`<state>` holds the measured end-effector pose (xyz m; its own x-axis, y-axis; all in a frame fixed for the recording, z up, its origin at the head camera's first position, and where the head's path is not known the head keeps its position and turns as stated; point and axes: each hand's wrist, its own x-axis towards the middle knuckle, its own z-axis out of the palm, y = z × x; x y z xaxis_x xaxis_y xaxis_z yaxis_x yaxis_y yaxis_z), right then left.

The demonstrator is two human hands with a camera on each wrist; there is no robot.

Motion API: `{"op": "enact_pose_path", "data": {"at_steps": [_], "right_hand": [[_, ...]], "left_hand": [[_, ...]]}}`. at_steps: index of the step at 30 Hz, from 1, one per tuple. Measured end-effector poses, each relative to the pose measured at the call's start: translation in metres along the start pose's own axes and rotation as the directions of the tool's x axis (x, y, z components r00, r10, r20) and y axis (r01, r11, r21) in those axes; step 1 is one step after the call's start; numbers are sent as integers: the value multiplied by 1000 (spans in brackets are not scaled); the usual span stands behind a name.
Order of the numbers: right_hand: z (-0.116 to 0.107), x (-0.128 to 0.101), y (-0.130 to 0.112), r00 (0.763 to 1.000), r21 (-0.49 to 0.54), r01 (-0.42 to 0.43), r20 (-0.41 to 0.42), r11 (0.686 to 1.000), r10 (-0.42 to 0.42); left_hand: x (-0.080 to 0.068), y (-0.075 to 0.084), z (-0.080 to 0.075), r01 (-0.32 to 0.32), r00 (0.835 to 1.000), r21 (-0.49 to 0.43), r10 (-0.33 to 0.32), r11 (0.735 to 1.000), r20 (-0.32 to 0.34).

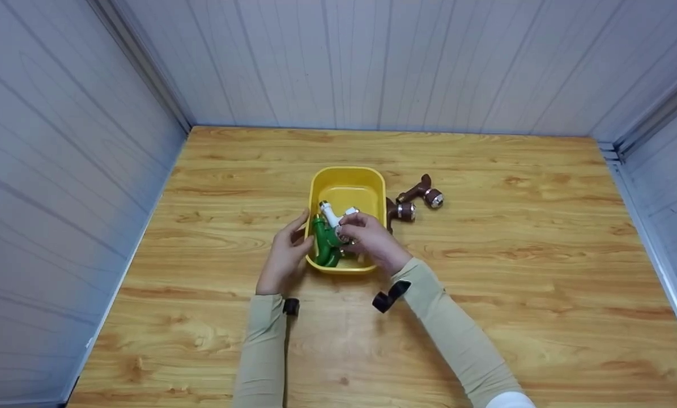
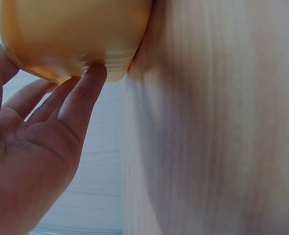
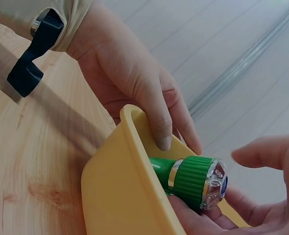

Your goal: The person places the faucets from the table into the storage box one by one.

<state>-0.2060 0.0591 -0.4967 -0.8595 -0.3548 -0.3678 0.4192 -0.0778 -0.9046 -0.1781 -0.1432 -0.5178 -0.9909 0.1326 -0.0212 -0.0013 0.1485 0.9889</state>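
Green nozzle (image 3: 196, 182) inside yellow tub (image 3: 120, 196)

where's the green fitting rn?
Head view: green fitting lies inside the yellow tub, near-left corner, between the left hand and right hand.

Glossy yellow plastic tub (image 1: 346, 181); ribbed green plastic nozzle (image 3: 197, 180) with chrome trim; smooth varnished wood-grain surface (image 1: 514, 272); beige cloth sleeves (image 1: 457, 334).

We seem to be at a small enclosed recording booth: pale grooved panel walls (image 1: 372, 62) box in a bare wood-grain surface (image 1: 514, 272) on three sides, with metal corner trim (image 1: 644, 122) at the joints.
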Motion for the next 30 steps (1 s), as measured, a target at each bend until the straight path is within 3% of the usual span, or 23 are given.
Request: {"op": "enact_pose_path", "data": {"at_steps": [7, 17, 30], "right_hand": [[-4, -3, -5, 1000, 58, -1, 3, 998, 0], [-8, -10, -7, 1000, 94, -18, 4, 995, 18], [-15, -22, -8, 999, 132, 25, 21, 991, -28]], "left_hand": [[7, -18, 1, -35, 999, 9, 35, 999, -40], [6, -19, 1, -17, 998, 43, 19, 999, -52], [7, -18, 1, -4, 1000, 3, 4, 1000, -27]]}}
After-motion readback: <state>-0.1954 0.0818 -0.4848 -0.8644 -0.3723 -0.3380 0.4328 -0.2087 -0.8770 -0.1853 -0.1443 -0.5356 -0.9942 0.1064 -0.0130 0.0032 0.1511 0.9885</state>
